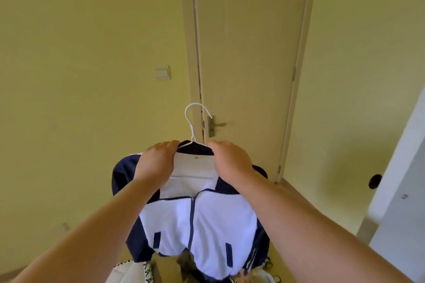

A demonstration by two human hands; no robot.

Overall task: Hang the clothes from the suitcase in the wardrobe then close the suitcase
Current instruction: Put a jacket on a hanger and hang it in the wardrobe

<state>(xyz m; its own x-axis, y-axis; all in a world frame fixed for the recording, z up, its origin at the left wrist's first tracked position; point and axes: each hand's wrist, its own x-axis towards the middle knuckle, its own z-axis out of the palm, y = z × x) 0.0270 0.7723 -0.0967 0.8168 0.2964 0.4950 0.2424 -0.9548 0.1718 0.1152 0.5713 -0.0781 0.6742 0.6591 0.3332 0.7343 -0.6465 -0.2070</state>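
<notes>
Two bare forearms are stretched forward from the lower corners. Between them a white and navy jacket [207,225] is held up in the air, its zip closed and its front turned toward the camera. Beneath its hem, at the bottom edge, a piece of cream fabric with a dark pattern [138,269] is partly seen; what it belongs to cannot be told.

The jacket is gripped at the collar from both sides. The fingers of the left hand [158,158] are curled over the cloth to the left of the neck opening, and those of the right hand [230,158] are curled over it to the right. A white wire hanger [192,138] is set inside the shoulders; its neck rises between the two hands and its hook stands upright above them.

Behind the hook a closed beige door [248,53] is seen, with a metal lever handle [216,124] near its left edge. A light switch [162,73] is mounted on the yellow wall [80,53] left of the frame. At the far right a white panel [402,167] is visible, with a dark round knob [375,181] beside its edge
</notes>
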